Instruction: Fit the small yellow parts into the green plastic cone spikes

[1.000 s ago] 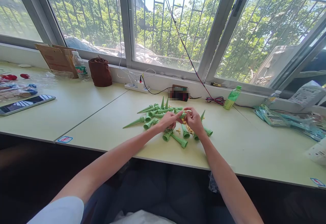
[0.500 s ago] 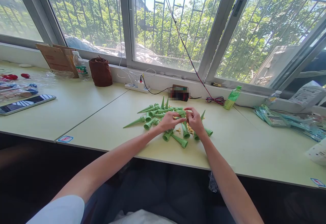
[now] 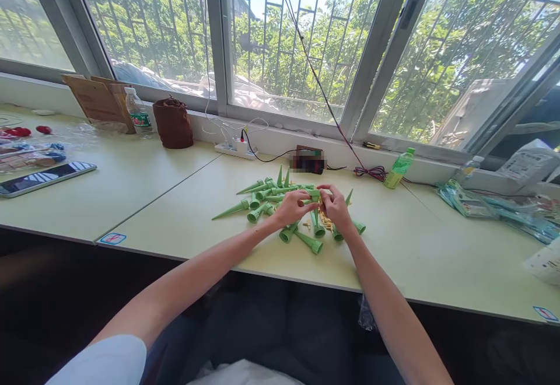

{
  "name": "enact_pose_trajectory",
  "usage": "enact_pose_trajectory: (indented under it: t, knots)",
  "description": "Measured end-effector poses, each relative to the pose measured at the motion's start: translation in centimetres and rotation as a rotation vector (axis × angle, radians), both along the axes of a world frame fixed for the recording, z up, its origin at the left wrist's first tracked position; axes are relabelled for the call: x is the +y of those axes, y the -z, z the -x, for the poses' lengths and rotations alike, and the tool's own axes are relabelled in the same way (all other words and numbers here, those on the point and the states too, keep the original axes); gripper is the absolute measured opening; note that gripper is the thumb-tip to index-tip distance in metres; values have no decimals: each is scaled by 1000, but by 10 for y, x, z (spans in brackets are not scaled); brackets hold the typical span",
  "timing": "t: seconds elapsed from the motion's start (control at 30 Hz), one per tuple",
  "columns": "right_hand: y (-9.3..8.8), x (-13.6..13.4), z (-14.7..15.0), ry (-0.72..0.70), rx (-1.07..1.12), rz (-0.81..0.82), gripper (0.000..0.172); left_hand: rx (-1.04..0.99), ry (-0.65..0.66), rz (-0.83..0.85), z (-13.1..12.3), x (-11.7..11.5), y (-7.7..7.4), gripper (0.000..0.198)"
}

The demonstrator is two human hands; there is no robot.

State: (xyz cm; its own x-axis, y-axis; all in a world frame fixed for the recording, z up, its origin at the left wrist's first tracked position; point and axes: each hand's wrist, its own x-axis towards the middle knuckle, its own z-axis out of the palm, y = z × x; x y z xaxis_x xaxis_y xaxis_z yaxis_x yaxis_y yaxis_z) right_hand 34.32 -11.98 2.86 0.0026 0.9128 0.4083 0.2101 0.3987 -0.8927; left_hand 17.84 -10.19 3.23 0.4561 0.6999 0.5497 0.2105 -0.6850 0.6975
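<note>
My left hand [image 3: 291,207] is closed around a green plastic watering spike [image 3: 314,195], whose wide capped end shows between my hands. From the other side, the closed fingers of my right hand [image 3: 335,206] pinch that end; whether they also hold a small part is hidden. More green spikes lie about both hands, such as a long pointed one [image 3: 231,209] to the left and another [image 3: 310,242] nearer the front edge. Small yellow T-shaped valves [image 3: 325,220] lie in a heap below my right hand, and a single yellow valve [image 3: 307,225] lies apart.
Behind the pile are a power strip [image 3: 236,150], a dark box [image 3: 308,159] and a coiled cable [image 3: 370,172]. A green bottle [image 3: 398,168] and plastic packets [image 3: 499,205] lie to the right. On the left are a phone [image 3: 48,178] and a brown bag [image 3: 172,122].
The green spike between my hands has turned from a downward tilt to lie more nearly level. My hands have otherwise barely moved.
</note>
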Motion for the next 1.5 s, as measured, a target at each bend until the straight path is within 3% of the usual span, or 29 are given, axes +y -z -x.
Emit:
enact_pose_trajectory:
  t: [0.17, 0.57, 0.83, 1.07, 1.2, 1.37, 1.5]
  knots:
    - [-1, -1, 0, -20, 35, 13, 33, -1, 15, -33, 0, 1, 0, 38]
    - [-2, -3, 1, -79, 105, 99, 32, 58, -33, -318, 4, 10, 10, 26]
    - [-4, -5, 3, -111, 155, 116, 32, 111, -53, -498, 8, 12, 12, 28]
    - [-3, -1, 7, 9, 192, 2, 38, 36, -169, -296, 0, 9, 9, 27]
    - [-1, 0, 6, 48, 140, -50, 38, -62, -184, -74, -2, 8, 5, 26]
    - [2, 1, 6, 43, -40, -110, 35, -146, -78, 365, -3, 5, -2, 64]
    - [2, -1, 6, 40, -139, -136, 32, -121, 45, 563, -3, 5, -4, 68]
